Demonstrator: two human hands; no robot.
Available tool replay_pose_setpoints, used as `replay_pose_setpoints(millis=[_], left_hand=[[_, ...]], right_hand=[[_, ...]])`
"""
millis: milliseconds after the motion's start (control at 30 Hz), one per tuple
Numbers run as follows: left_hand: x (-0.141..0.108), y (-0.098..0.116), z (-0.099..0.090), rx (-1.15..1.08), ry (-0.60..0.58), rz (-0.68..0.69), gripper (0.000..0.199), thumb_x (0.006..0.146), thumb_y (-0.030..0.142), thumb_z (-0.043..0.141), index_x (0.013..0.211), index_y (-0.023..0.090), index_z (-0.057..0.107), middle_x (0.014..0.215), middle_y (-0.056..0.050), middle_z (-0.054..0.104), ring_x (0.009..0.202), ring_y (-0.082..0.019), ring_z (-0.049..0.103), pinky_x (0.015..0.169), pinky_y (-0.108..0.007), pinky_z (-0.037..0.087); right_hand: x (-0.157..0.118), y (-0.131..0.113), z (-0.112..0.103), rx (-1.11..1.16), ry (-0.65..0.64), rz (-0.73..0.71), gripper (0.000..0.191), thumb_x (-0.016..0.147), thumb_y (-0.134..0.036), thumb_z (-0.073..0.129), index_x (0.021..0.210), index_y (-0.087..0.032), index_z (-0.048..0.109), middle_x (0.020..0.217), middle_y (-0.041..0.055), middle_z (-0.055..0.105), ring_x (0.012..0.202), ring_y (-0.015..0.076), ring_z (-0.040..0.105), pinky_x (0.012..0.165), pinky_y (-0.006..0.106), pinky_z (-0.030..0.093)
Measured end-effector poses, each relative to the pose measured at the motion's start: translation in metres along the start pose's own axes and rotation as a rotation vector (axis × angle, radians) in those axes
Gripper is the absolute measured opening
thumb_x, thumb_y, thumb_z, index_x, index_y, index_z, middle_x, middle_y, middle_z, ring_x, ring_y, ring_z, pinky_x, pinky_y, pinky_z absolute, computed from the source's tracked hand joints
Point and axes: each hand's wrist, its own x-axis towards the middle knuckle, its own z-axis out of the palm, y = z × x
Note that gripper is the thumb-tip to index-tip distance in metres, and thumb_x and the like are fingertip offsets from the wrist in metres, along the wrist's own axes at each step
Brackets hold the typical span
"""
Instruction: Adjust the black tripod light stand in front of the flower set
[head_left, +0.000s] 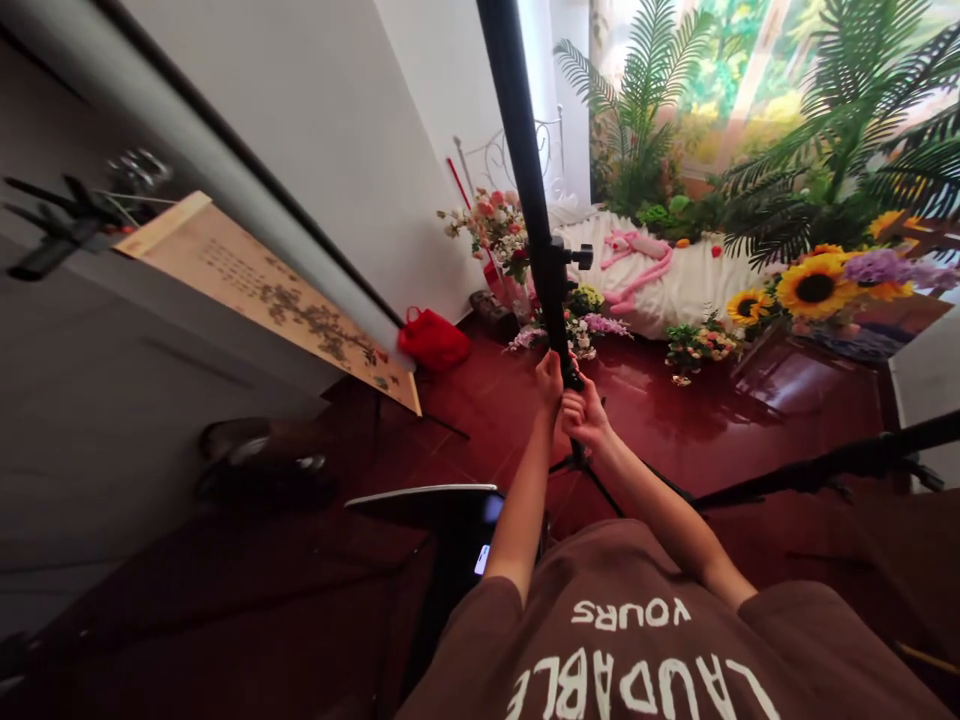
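While the long, black tubular pole (523,140) is rising upright, bare left hand (550,378) and, just lower, right hand (589,416) are clenching around it.

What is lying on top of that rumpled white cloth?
A soft-looking pink item, a small orange object and a small red object lie on the cloth. The long black pole and green palm fronds hide parts of it.

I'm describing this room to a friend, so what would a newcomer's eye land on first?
Probably the tall black pole, running down the middle, with the left hand and right hand closed around its lower part. Next, the bright yellow sunflowers at the right, below the palm fronds. At the left, the scroll slants down toward a red bag.
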Motion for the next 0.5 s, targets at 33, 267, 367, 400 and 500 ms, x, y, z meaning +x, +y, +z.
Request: replay_pose_setpoints(millis=[33, 267, 367, 400, 500], left_hand=[[-0.001, -0.001, -0.001, -0.021, -0.008, 0.008, 0.063, 0.084, 0.074, 0.038, 0.074, 0.016, 0.060, 0.061, -0.002, 0.060, 0.055, -0.010, 0.057, 0.054, -0.023, 0.043], [-0.002, -0.004, -0.003, -0.115, -0.028, 0.035, 0.060, 0.078, 0.075, 0.048, 0.074, 0.016, 0.060, 0.062, -0.002, 0.058, 0.054, -0.010, 0.055, 0.054, -0.023, 0.045], [-0.002, -0.006, -0.003, -0.093, 0.013, 0.030, 0.056, 0.078, 0.073, 0.051, 0.073, 0.017, 0.060, 0.065, -0.002, 0.059, 0.055, -0.010, 0.055, 0.056, -0.024, 0.046], [-0.002, -0.006, -0.003, -0.088, 0.018, 0.035, 0.056, 0.078, 0.073, 0.051, 0.073, 0.017, 0.060, 0.064, -0.001, 0.059, 0.054, -0.010, 0.055, 0.056, -0.024, 0.046], [-0.001, -0.006, -0.005, -0.052, 0.005, 0.064, 0.059, 0.078, 0.074, 0.049, 0.073, 0.017, 0.061, 0.064, -0.002, 0.059, 0.055, -0.010, 0.055, 0.056, -0.024, 0.045]], right_hand=[[0.003, 0.002, 0.001, -0.031, 0.014, -0.036, 0.052, 0.094, -0.041, 0.050, 0.058, -0.023, 0.017, 0.046, -0.0097, 0.019, 0.041, 0.0063, 0.012, 0.034, 0.016, 0.019], [0.005, -0.013, 0.007, -0.962, 0.261, -0.394, 0.042, 0.070, -0.030, 0.066, 0.058, -0.023, 0.027, 0.048, -0.0088, 0.022, 0.044, 0.0073, 0.022, 0.043, 0.021, 0.021], [-0.010, -0.038, 0.015, -1.568, 0.234, -0.500, 0.032, 0.066, -0.022, 0.068, 0.058, -0.021, 0.038, 0.055, -0.0048, 0.036, 0.055, 0.0100, 0.037, 0.052, 0.022, 0.027], [-0.013, -0.047, 0.021, -1.695, 0.197, -0.502, 0.028, 0.066, -0.022, 0.069, 0.060, -0.021, 0.042, 0.058, -0.0040, 0.041, 0.058, 0.0111, 0.041, 0.054, 0.023, 0.029], [-0.011, -0.071, 0.047, -1.749, 0.057, -0.640, 0.032, 0.062, -0.026, 0.077, 0.079, -0.023, 0.050, 0.075, -0.0016, 0.053, 0.068, 0.0131, 0.049, 0.059, 0.023, 0.038]])
